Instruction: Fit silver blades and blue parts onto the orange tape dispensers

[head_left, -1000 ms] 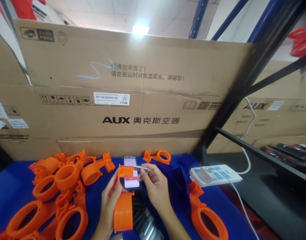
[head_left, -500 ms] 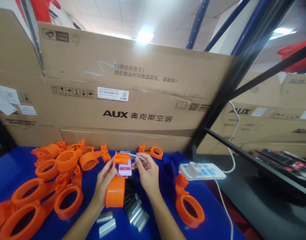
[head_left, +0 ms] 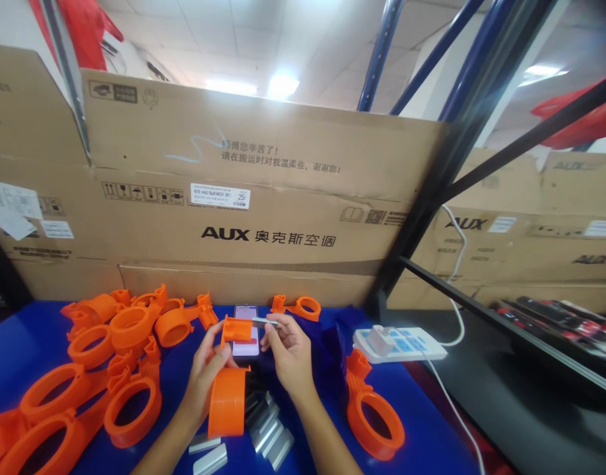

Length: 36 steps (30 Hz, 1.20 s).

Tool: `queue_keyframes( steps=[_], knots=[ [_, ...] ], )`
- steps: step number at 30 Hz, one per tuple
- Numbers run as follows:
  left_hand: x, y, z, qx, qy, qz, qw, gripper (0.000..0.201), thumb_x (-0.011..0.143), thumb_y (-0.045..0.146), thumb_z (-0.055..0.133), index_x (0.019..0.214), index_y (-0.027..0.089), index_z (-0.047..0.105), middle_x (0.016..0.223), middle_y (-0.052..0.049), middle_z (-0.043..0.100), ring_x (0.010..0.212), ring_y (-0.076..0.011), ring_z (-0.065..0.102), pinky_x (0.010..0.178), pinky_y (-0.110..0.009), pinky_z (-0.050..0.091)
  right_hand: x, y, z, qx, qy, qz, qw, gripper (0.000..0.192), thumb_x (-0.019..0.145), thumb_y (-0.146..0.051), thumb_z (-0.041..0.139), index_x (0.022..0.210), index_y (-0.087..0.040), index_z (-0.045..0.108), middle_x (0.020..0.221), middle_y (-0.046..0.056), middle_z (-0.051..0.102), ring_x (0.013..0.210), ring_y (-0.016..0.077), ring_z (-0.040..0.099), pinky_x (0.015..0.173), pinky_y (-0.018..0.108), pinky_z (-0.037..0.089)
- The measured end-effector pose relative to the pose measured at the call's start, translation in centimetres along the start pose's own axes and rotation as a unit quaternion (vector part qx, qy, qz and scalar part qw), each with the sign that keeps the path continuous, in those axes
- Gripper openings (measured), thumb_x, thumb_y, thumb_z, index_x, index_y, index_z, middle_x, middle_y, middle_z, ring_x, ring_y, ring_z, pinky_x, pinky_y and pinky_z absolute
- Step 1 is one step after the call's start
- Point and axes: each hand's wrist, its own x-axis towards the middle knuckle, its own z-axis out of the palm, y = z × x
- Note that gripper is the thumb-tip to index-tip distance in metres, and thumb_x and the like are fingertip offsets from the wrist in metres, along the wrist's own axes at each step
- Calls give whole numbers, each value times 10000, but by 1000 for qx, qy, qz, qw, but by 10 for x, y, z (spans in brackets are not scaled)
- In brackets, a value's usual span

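Note:
My left hand (head_left: 208, 363) is closed round an orange plastic ring bracket (head_left: 227, 402), its wide ring hanging down and its clip end raised. A short silver metal strip (head_left: 263, 322) is pinched in my right hand (head_left: 289, 346), its tip at the right side of the bracket's clip end. Whether the strip has entered the clip I cannot tell. Behind the bracket lies a phone (head_left: 247, 348) with a lit screen, partly covered. Below my hands are several silver metal pieces (head_left: 273, 432) in a pile, and two more (head_left: 210, 458) lie to the left.
Several orange ring brackets (head_left: 132, 412) are heaped on the blue table cover (head_left: 179, 369) at left. Another bracket (head_left: 375, 422) lies at right, one (head_left: 307, 307) at the back. A white power strip (head_left: 399, 344) with cables sits near the shelf post (head_left: 406, 264). A large cardboard box (head_left: 263, 270) stands behind.
The view has tilted slightly upward, so the table items sit lower in the picture. Both hands still hold the bracket and the strip, which remain close together.

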Motion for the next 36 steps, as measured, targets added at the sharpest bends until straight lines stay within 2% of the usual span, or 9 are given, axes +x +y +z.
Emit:
queue_keyframes(
  steps=[5, 11, 14, 18, 23, 25, 28, 31, 36],
  knots=[
    [-9, 6, 4, 20, -13, 6, 1000, 691, 848, 502, 745, 1433, 182, 568, 655, 10, 631, 533, -133, 548, 519, -217, 401, -4, 0, 3, -21, -3, 8, 1000, 297, 919, -427, 732, 1099, -195, 683, 671, -16, 646, 549, 140, 600, 521, 250, 514],
    [-6, -1, 0, 36, 4, 15, 999, 724, 867, 485, 735, 1489, 178, 527, 669, 11, 628, 570, -130, 539, 572, -224, 435, -6, 4, 2, -69, -7, 0, 998, 284, 934, -426, 709, 1115, -207, 704, 765, 22, 699, 615, 165, 648, 543, 257, 542],
    [-3, -4, -3, 54, -5, 4, 999, 718, 858, 504, 736, 1460, 148, 570, 649, 10, 619, 554, -126, 515, 549, -220, 417, -7, 5, 2, -91, -30, -9, 995, 285, 962, -413, 672, 1167, -218, 708, 942, 76, 761, 748, 207, 724, 650, 303, 601],
    [-4, -5, -2, 60, 1, 4, 998, 689, 829, 518, 758, 1394, 143, 637, 642, 8, 623, 545, -128, 510, 535, -220, 403, -11, -1, 4, -129, -60, -35, 989, 346, 1012, -393, 597, 1318, -253, 678, 1206, 113, 756, 1045, 266, 744, 922, 404, 607],
    [-3, 0, -2, 25, 18, 13, 999, 652, 822, 523, 768, 1356, 170, 645, 644, 17, 626, 558, -138, 523, 552, -226, 427, -18, -8, 9, -127, -70, -58, 988, 600, 1012, -375, 604, 1578, -287, 423, 1496, 137, 589, 1166, 277, 706, 995, 436, 579],
    [0, 1, -3, -4, 31, 17, 999, 589, 816, 537, 766, 1271, 173, 681, 636, 23, 611, 538, -131, 509, 546, -229, 430, -18, -8, 10, -124, -42, -54, 990, 532, 1014, -400, 596, 1524, -277, 512, 1454, 135, 627, 1144, 284, 715, 983, 444, 584],
    [4, 3, -6, -7, 41, 15, 999, 460, 801, 543, 777, 1063, 168, 729, 629, 24, 597, 520, -122, 494, 530, -225, 412, -18, -7, 9, -131, -35, -26, 990, 382, 1009, -440, 593, 1323, -253, 707, 1175, 113, 777, 1007, 286, 754, 929, 444, 603],
    [2, 5, -6, 19, 45, 19, 999, 432, 810, 534, 773, 1031, 165, 732, 640, 18, 609, 552, -132, 519, 561, -231, 424, -18, -8, 9, -123, -33, -12, 992, 371, 1004, -446, 602, 1289, -245, 728, 1015, 85, 809, 912, 271, 769, 876, 414, 611],
    [-5, 9, -3, 39, 34, 23, 998, 389, 830, 515, 761, 987, 160, 735, 654, 6, 625, 581, -130, 527, 580, -225, 420, -21, -12, 9, -131, 5, -25, 991, 386, 1012, -441, 585, 1315, -240, 713, 1002, 84, 808, 821, 240, 758, 841, 391, 609]
  ],
)
